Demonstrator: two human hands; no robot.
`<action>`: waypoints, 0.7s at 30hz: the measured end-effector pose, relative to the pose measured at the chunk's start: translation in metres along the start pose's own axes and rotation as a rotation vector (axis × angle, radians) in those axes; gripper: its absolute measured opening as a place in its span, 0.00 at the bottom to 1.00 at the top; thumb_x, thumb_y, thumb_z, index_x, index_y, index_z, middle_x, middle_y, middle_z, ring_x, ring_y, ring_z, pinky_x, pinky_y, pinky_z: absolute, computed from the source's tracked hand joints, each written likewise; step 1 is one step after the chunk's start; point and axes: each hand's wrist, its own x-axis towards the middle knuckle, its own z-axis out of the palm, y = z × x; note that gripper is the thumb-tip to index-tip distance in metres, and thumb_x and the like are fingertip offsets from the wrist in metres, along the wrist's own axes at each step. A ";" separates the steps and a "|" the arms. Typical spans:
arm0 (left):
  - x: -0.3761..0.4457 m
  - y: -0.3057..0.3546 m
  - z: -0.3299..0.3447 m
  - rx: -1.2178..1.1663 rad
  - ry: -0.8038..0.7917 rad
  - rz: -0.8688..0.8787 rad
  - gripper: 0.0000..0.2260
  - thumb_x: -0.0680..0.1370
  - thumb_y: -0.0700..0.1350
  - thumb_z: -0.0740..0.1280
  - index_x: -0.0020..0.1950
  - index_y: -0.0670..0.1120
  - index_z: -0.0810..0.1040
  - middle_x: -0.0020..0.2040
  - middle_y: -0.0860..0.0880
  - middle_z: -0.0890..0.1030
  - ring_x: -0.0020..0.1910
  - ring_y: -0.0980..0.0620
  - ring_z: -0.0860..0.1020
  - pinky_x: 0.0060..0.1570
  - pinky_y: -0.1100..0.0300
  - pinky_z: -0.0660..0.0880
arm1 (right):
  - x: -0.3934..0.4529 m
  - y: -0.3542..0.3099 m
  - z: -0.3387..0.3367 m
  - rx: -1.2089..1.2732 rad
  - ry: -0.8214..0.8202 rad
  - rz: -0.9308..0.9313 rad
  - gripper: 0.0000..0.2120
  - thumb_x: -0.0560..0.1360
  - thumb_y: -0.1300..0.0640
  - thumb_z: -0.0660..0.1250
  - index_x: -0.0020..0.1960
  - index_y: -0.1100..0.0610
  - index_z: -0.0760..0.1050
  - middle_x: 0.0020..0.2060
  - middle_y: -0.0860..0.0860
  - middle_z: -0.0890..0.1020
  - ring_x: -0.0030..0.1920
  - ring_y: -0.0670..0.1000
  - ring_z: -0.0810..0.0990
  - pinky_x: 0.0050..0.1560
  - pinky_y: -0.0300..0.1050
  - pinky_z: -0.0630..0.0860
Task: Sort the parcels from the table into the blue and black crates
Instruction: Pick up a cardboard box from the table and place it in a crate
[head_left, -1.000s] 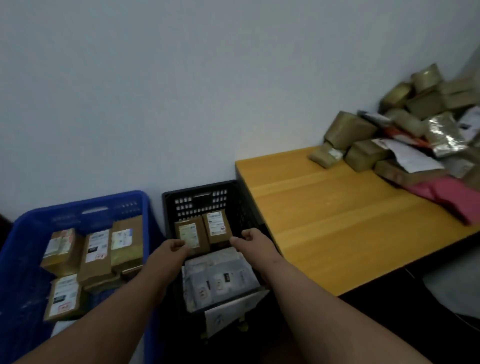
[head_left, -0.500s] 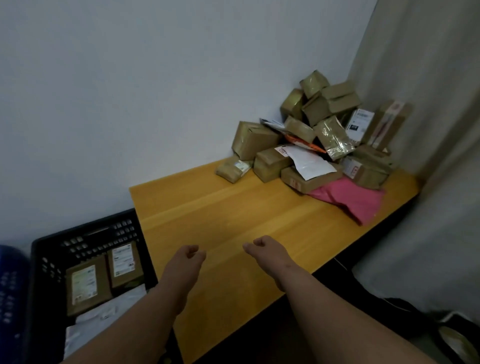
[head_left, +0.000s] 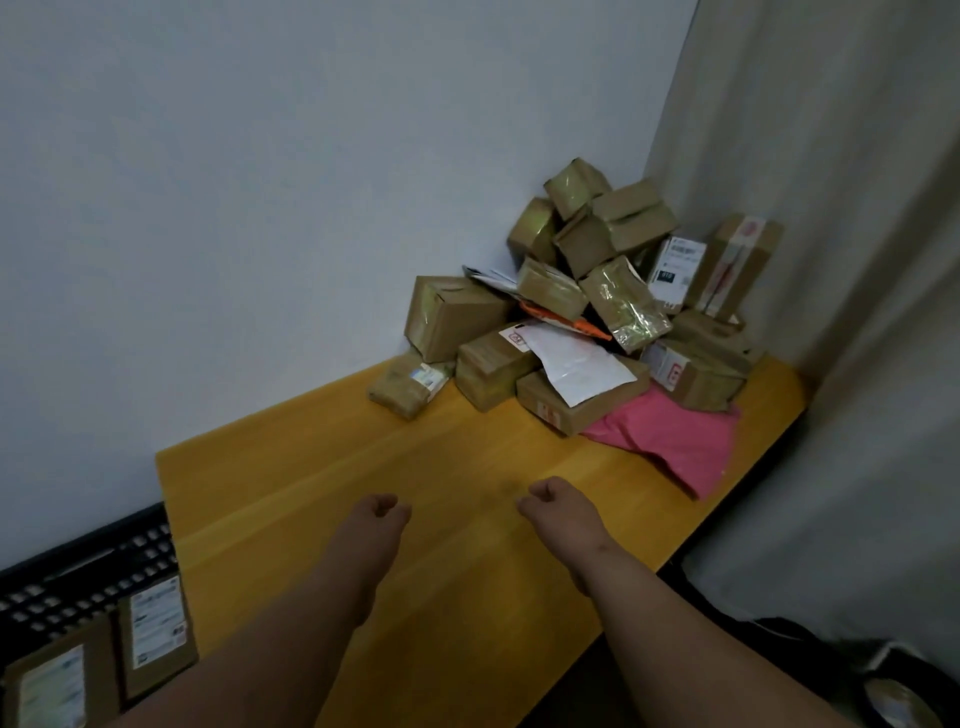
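Both hands are held empty over the yellow table (head_left: 291, 467) at lower centre, the left hand (head_left: 375, 519) and right hand (head_left: 558, 506) loosely curled. The parcels (head_left: 587, 312) are piled at centre right. The black crate (head_left: 88, 566), holding 2 boxes (head_left: 156, 634), is seen at lower left.

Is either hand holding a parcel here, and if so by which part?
Nothing is held. The left hand and right hand hover loosely curled over the table, short of the parcels.
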 end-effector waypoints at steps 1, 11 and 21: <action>0.006 0.006 0.003 0.002 0.001 0.001 0.18 0.81 0.51 0.62 0.70 0.47 0.70 0.68 0.43 0.72 0.64 0.43 0.72 0.65 0.43 0.71 | 0.007 -0.004 -0.004 0.012 0.009 -0.012 0.20 0.79 0.50 0.64 0.69 0.56 0.69 0.64 0.51 0.73 0.59 0.51 0.73 0.60 0.45 0.71; 0.069 0.059 0.055 -0.124 0.134 -0.044 0.14 0.82 0.50 0.62 0.65 0.47 0.72 0.54 0.48 0.76 0.54 0.46 0.76 0.52 0.49 0.74 | 0.142 -0.039 -0.056 0.392 -0.013 0.061 0.12 0.81 0.44 0.58 0.52 0.53 0.72 0.45 0.51 0.75 0.46 0.51 0.74 0.47 0.49 0.75; 0.112 0.122 0.142 -0.241 0.244 -0.096 0.08 0.82 0.49 0.61 0.59 0.49 0.73 0.53 0.51 0.76 0.54 0.49 0.76 0.56 0.49 0.74 | 0.270 -0.090 -0.140 0.792 -0.114 0.204 0.23 0.77 0.37 0.62 0.63 0.53 0.71 0.54 0.57 0.78 0.53 0.56 0.79 0.48 0.51 0.78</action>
